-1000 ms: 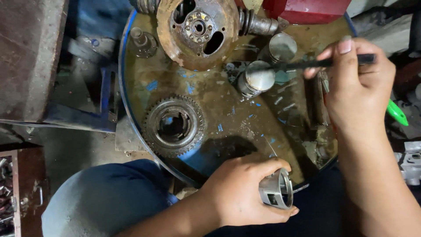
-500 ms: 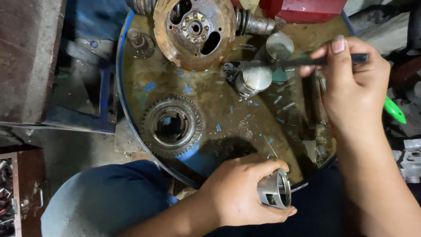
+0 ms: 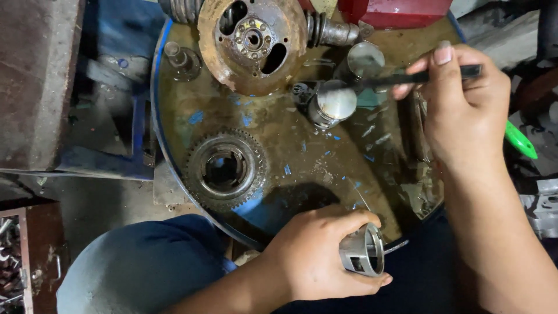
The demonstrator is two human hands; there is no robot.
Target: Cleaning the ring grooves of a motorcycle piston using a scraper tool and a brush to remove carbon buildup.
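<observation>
While the left hand (image 3: 317, 259) grips one piston (image 3: 361, 256) at 6 o'clock, off the drum-top counter (image 3: 279, 145), oily fingers could let it slip. One toothed gear (image 3: 225, 170) at 9; second piston (image 3: 331, 102) centre; right hand (image 3: 465, 102) pinching one dark brush (image 3: 418, 77) at 2; one rusty flywheel (image 3: 251, 40) at 12.
</observation>
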